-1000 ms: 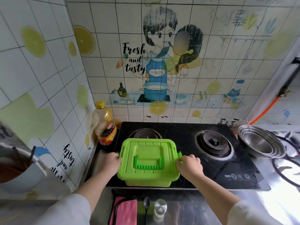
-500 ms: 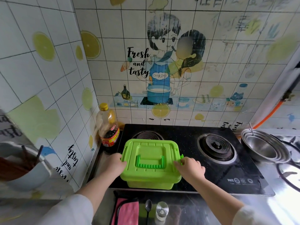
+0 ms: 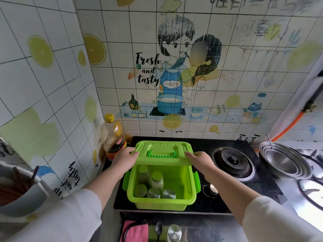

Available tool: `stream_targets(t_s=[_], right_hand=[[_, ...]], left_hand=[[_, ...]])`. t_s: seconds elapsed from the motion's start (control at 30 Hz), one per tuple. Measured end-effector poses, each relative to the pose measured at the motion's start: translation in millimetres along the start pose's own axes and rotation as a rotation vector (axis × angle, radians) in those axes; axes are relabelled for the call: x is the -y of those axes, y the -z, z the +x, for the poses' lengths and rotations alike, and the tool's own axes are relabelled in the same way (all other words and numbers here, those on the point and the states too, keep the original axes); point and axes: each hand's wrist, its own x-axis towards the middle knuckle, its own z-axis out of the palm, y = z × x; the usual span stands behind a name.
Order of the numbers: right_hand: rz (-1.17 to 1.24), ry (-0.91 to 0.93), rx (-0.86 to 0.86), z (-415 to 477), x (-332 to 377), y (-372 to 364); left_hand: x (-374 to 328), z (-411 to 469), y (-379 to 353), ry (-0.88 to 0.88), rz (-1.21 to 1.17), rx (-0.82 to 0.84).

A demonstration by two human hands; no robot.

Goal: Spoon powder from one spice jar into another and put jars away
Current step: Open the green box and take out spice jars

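From my end I saw both hands on the green lid (image 3: 162, 151). The left hand (image 3: 125, 158) had its fingers curled round the lid's left edge, and the right hand (image 3: 201, 158) grasped the right edge the same way. The lid hung tilted over the back of the open green box (image 3: 162, 201), clear of its front rim.

The box stood on the black hob (image 3: 244, 194), close to its front left corner. Five or so jars (image 3: 157, 180) were bunched in its left half, though I couldn't make out their contents through the green tint.

Nearer me, at the worktop's (image 3: 209, 229) front edge, a spoon (image 3: 158, 227) lay just beside a glass jar (image 3: 173, 232), with a pink cloth (image 3: 134, 231) to their left. A dark bottle (image 3: 113, 137) stood at the hob's back left corner, and steel bowls (image 3: 283, 161) sat stacked off its right edge.
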Motion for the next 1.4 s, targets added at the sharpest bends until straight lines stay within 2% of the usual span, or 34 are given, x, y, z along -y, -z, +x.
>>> stream_targets(t_s=[0.13,0.27,0.43,0.7,1.4], right_hand=[[0.068,-0.065,0.068,14,14,5],[-0.043,-0.099,0.073,26,21,-2],[-0.257,-0.119,0.182,33,26,-9],[-0.395,-0.12,0.153,36,28,-15],[-0.372,-0.165,0.191,33,11,-30]], left_hand=[[-3,15,2,0.001,-0.128,0.03],[-3,23,-5,-0.027,-0.093,0.096],[6,32,-7,0.002,-0.092,0.099],[16,42,-11,0.058,-0.074,0.081],[27,36,-17,0.087,-0.125,0.177]])
